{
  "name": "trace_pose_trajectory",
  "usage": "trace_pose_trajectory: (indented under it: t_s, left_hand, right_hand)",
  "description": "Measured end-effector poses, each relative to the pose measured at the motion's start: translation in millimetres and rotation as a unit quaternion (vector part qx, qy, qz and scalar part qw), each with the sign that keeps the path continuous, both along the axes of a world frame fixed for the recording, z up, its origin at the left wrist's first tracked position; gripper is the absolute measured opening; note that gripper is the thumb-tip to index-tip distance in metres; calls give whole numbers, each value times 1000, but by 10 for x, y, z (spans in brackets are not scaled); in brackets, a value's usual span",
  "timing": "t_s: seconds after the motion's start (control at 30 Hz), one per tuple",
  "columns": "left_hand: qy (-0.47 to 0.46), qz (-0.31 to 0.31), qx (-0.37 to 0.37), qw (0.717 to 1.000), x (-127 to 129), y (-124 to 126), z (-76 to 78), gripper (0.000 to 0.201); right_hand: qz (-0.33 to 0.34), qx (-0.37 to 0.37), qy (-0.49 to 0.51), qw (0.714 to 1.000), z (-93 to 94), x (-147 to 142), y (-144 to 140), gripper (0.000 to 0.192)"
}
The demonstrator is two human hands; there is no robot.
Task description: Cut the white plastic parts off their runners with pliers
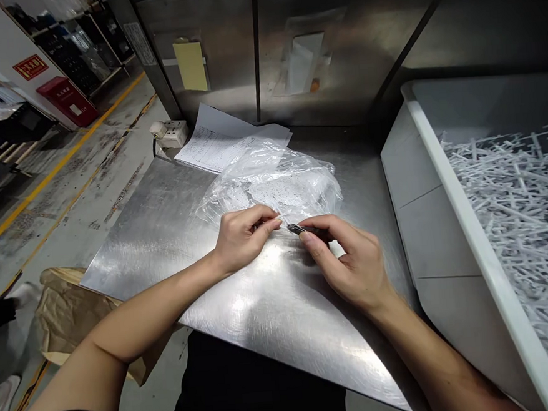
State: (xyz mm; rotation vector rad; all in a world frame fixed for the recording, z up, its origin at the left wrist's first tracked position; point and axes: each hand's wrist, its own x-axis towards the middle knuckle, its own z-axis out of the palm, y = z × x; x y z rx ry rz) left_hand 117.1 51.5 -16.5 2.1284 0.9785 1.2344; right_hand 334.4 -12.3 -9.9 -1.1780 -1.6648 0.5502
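My left hand [245, 237] is closed in a pinch on a thin white plastic piece [283, 216], most of it hidden by the fingers. Just to its right, my right hand [350, 259] is wrapped round a small dark tool that looks like nippers [295, 228]. Their tip points left and nearly meets the white piece; I cannot tell whether the two touch. Behind both hands, a clear plastic bag [317, 180] with many tiny white bits in it lies on the metal table [243, 308].
A grey bin [445, 231] heaped with white plastic sprues [513, 214] stands at the right. Printed sheets [217, 140] and a power socket [173, 134] sit at the back left. A brown paper bag [69, 307] is below the left edge, near another person's shoes [6, 399].
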Motion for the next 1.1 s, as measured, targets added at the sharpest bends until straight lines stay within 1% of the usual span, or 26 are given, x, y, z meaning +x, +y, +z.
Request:
trace_pose_trajectory:
  t_s: [0.1,0.2,0.33,0.4,0.5,0.63,0.77,0.93,1.1]
  left_hand:
    - [-5,-1,-8,1000,7,-13,6,11]
    - [9,2,-34,999,16,-24,7,11]
    - [71,13,-53,996,15,-21,-4,13]
    - [110,19,-47,993,9,-15,-12,14]
    - [148,23,-36,988,2,-11,-27,16]
    - [160,27,-19,987,-1,-10,-31,15]
    - [140,16,-2,990,-6,1,24,17]
    - [89,-45,-24,995,-4,8,91,25]
    - [70,-103,-14,992,16,-35,78,27]
  right_hand:
    - [-3,-16,13,1000,-9,-5,-4,11]
    - [-11,-89,62,994,-24,-37,-7,16]
    - [-3,-214,172,962,-56,-99,22,28]
    - [5,-247,212,946,-68,-119,43,32]
    - [11,-268,247,931,-73,-121,60,33]
    - [2,-261,278,924,-52,-85,65,33]
    - [-14,-209,278,937,0,-46,67,28]
    - [-11,-156,233,960,21,-49,47,20]
    - [-34,-119,182,975,-21,-50,18,17]
